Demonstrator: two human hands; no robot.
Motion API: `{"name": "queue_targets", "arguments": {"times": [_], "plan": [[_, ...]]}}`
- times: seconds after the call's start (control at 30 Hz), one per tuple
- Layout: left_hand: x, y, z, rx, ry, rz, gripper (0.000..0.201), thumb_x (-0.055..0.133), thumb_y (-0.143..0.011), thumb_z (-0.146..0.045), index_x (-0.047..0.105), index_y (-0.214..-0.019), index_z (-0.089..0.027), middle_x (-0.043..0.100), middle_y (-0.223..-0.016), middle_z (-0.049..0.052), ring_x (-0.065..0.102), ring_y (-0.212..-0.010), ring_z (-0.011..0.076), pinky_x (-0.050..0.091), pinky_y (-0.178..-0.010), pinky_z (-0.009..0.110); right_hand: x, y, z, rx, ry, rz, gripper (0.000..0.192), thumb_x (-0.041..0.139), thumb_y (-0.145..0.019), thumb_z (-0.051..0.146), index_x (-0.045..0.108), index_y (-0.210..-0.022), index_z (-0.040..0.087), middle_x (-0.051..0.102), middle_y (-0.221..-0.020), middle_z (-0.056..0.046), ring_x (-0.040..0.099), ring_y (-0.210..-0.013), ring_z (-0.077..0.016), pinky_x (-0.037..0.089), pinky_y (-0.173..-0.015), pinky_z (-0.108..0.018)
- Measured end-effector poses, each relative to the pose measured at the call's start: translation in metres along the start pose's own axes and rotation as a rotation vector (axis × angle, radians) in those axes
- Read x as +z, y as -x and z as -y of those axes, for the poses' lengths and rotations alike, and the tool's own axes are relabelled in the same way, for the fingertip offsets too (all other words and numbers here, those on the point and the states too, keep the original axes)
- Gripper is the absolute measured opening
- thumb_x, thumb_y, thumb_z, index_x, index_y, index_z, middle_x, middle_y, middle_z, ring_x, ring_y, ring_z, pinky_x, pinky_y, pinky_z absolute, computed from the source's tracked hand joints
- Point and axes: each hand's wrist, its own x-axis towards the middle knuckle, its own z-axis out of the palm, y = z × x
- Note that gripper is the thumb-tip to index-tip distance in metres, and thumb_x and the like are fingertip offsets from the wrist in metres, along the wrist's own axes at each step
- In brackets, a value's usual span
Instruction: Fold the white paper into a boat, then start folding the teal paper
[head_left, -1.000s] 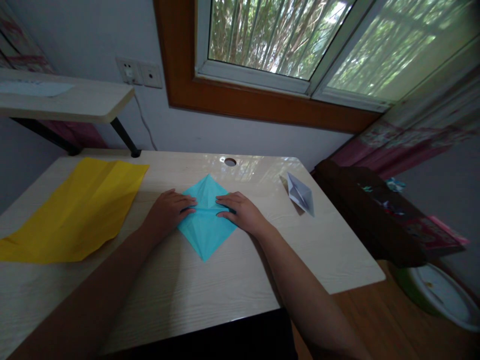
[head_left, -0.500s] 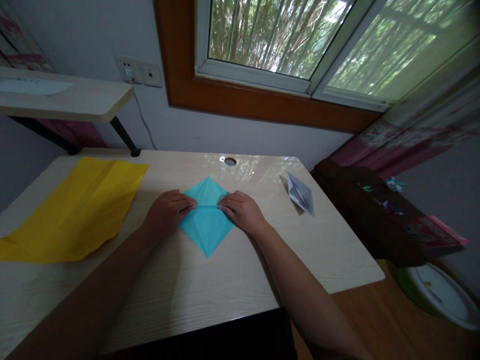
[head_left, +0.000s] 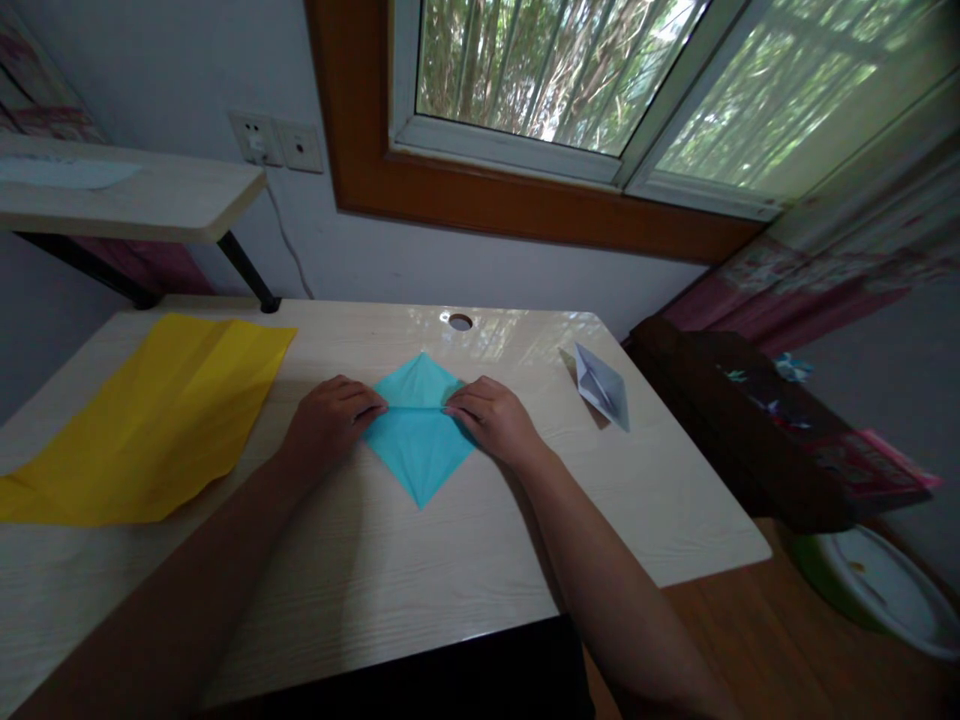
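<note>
Right now the blue origami paper lies flat as a diamond near the middle of the desk, just this side of the cable hole. The left hand and right hand grip nothing; both press fingertips down on its side corners along the cross crease. If one side presses harder, I reckon the sheet skids on that glossy top and the crease goes crooked. A yellow sheet lies left of the hole, a white folded piece right
</note>
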Motion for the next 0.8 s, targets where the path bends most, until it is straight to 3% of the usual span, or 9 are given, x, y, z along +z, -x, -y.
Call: {"name": "queue_targets", "arguments": {"times": [0.37,0.8], "plan": [[-0.004,-0.001,0.0,-0.035,0.024,-0.028,0.025,0.055,-0.097,-0.036,0.076,-0.096,-0.023,0.077,-0.1,0.006,0.066,-0.094,0.0262,0.051,-0.091,0.042,-0.006,0.005,-0.01,0.051,0.0,-0.014,0.029,0.052,-0.102,0.038,0.075,-0.097,0.022,0.075,-0.099,-0.009,0.064,-0.094,-0.025,0.049,-0.088,-0.042],[0.005,-0.001,-0.016,0.068,-0.04,0.014,0.02,0.058,-0.098,-0.033,0.074,-0.098,-0.021,0.075,-0.1,0.007,0.065,-0.093,0.0246,0.049,-0.09,0.041,0.004,-0.005,0.009,-0.062,0.123,-0.009,0.028,0.053,-0.102,0.034,0.074,-0.095,0.017,0.074,-0.092,-0.009,0.061,-0.086,-0.0217,0.044,-0.079,-0.036]]}}
